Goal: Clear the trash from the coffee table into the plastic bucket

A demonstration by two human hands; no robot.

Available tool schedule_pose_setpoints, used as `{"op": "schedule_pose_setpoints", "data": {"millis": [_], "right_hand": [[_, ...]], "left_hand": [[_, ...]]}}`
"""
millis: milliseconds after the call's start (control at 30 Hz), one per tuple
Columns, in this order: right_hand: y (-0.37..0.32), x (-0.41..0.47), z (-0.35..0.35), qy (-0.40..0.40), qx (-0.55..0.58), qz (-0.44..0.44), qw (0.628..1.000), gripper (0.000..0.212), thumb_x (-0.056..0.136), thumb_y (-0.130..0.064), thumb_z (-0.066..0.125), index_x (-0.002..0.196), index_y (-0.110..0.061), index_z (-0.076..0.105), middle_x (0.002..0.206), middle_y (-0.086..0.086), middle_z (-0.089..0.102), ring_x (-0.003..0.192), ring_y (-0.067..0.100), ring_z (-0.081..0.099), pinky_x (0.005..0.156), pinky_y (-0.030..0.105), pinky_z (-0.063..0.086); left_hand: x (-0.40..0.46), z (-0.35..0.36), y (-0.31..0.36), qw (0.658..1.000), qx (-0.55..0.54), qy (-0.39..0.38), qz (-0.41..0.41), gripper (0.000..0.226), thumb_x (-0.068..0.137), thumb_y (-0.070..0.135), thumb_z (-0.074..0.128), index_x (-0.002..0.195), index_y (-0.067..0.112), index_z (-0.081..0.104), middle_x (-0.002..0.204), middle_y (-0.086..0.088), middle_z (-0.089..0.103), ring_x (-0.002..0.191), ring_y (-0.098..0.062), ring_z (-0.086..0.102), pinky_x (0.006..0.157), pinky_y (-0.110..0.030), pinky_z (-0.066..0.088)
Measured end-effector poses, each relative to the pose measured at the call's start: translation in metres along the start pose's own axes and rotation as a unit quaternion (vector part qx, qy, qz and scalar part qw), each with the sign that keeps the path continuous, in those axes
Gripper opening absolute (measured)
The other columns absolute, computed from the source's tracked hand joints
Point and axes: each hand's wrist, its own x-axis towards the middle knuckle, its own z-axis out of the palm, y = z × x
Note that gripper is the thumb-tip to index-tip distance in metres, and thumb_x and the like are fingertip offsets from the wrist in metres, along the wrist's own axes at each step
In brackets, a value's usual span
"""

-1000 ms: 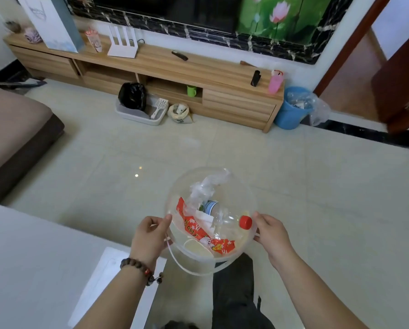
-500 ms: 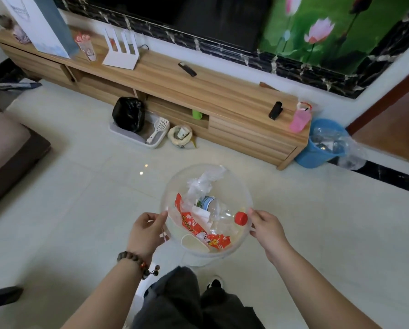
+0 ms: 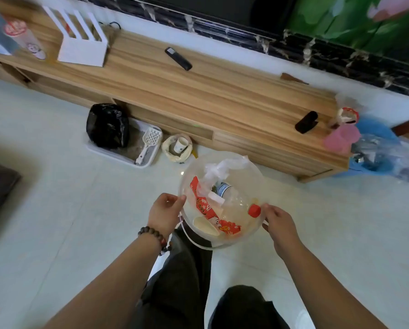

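I carry a clear plastic bucket (image 3: 251, 172) above the tiled floor, in front of my legs. My left hand (image 3: 164, 212) grips its left rim and my right hand (image 3: 279, 222) grips its right rim. Its white handle (image 3: 191, 238) hangs down below the near side. Inside lie a clear bottle with a red cap (image 3: 254, 210), a red snack wrapper (image 3: 208, 210), crumpled clear plastic (image 3: 222, 169) and a pale scrap (image 3: 204, 225). The coffee table is out of view.
A long wooden TV cabinet (image 3: 198, 91) runs across ahead, with a remote (image 3: 178, 58) and a white rack (image 3: 80, 46) on top. On the floor before it sit a litter tray (image 3: 127, 153) with a black bag (image 3: 107, 125). A blue bin (image 3: 376, 148) stands at the right end.
I have walked closer to the wooden cabinet with the bucket held in both hands. The coffee table has dropped out of view, and the grip on the rim is unchanged.
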Motion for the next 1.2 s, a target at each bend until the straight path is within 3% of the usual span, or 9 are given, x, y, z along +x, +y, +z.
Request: {"op": "schedule_pose_setpoints", "data": {"millis": [100,233,300,400,500,567,933,1033,1200], "right_hand": [[-0.02,0.067,0.016,0.021,-0.008,0.024,0.999,0.026,0.097,-0.033,0.046,0.076,-0.031,0.061,0.09,-0.007,0.065,0.099,0.022,0.059,0.099,0.047,0.047],[-0.015,0.172,0.038,0.035,-0.018,0.043,0.998,0.021,0.098,-0.031,0.046,0.094,-0.022,0.065,0.085,-0.01,0.06,0.097,0.022,0.056,0.097,0.044,0.047],[-0.002,0.228,0.05,0.044,-0.016,0.059,0.997,0.025,0.098,-0.031,0.047,0.104,-0.016,0.066,0.086,-0.008,0.06,0.096,0.021,0.055,0.095,0.041,0.047],[0.03,0.312,0.07,0.038,-0.027,0.073,0.996,0.018,0.098,-0.03,0.047,0.095,-0.021,0.062,0.082,-0.011,0.059,0.091,0.021,0.057,0.086,0.036,0.047],[0.066,0.38,0.088,0.016,-0.067,0.082,0.994,0.025,0.098,-0.029,0.046,0.097,-0.012,0.064,0.081,0.001,0.061,0.084,0.024,0.058,0.083,0.041,0.048],[0.087,0.413,0.099,0.011,-0.079,0.09,0.993,0.028,0.098,-0.029,0.045,0.098,-0.01,0.065,0.078,0.003,0.061,0.074,0.019,0.054,0.074,0.035,0.046],[0.142,0.467,0.121,-0.009,-0.123,0.065,0.99,0.032,0.096,-0.041,0.045,0.1,-0.017,0.066,0.078,-0.005,0.061,0.076,0.015,0.056,0.073,0.031,0.044],[0.14,0.46,0.123,-0.022,-0.132,0.079,0.988,0.036,0.097,-0.041,0.044,0.106,-0.014,0.066,0.092,0.003,0.065,0.085,0.02,0.058,0.083,0.036,0.048],[0.122,0.444,0.127,-0.022,-0.088,0.14,0.986,0.043,0.098,-0.042,0.038,0.128,-0.015,0.055,0.126,0.009,0.058,0.118,0.029,0.053,0.1,0.038,0.041]], "left_hand": [[0.079,0.029,0.029,0.998,0.058,-0.01,-0.02,0.029,0.092,0.035,0.067,0.097,0.007,0.063,0.105,-0.011,0.069,0.105,-0.034,0.066,0.096,-0.052,0.054],[0.19,0.082,0.037,0.993,0.079,-0.042,-0.081,0.023,0.094,0.034,0.065,0.098,0.012,0.06,0.115,-0.015,0.068,0.108,-0.033,0.066,0.092,-0.051,0.057],[0.246,0.11,0.028,0.989,0.076,-0.06,-0.113,0.02,0.095,0.032,0.064,0.1,0.013,0.058,0.121,-0.016,0.066,0.113,-0.033,0.065,0.093,-0.051,0.057],[0.326,0.149,-0.001,0.985,0.084,-0.061,-0.135,0.017,0.096,0.03,0.063,0.099,0.014,0.057,0.124,-0.017,0.065,0.115,-0.034,0.063,0.094,-0.051,0.057],[0.389,0.18,-0.036,0.983,0.1,-0.048,-0.149,0.022,0.097,0.029,0.061,0.108,0.012,0.057,0.124,-0.018,0.065,0.114,-0.034,0.064,0.091,-0.049,0.058],[0.418,0.194,-0.058,0.982,0.107,-0.034,-0.155,0.022,0.097,0.028,0.061,0.109,0.01,0.056,0.121,-0.019,0.065,0.112,-0.036,0.064,0.09,-0.05,0.058],[0.475,0.207,-0.12,0.987,0.069,-0.023,-0.14,0.017,0.095,0.018,0.064,0.105,0.005,0.059,0.114,-0.024,0.067,0.11,-0.041,0.065,0.093,-0.055,0.056],[0.469,0.203,-0.123,0.986,0.097,-0.036,-0.132,0.02,0.096,0.023,0.062,0.108,0.007,0.059,0.118,-0.023,0.068,0.11,-0.04,0.064,0.095,-0.054,0.055],[0.451,0.201,-0.107,0.965,0.221,-0.067,-0.127,0.055,0.102,0.044,0.045,0.14,0.005,0.051,0.137,-0.018,0.062,0.123,-0.04,0.058,0.107,-0.048,0.045]]}}
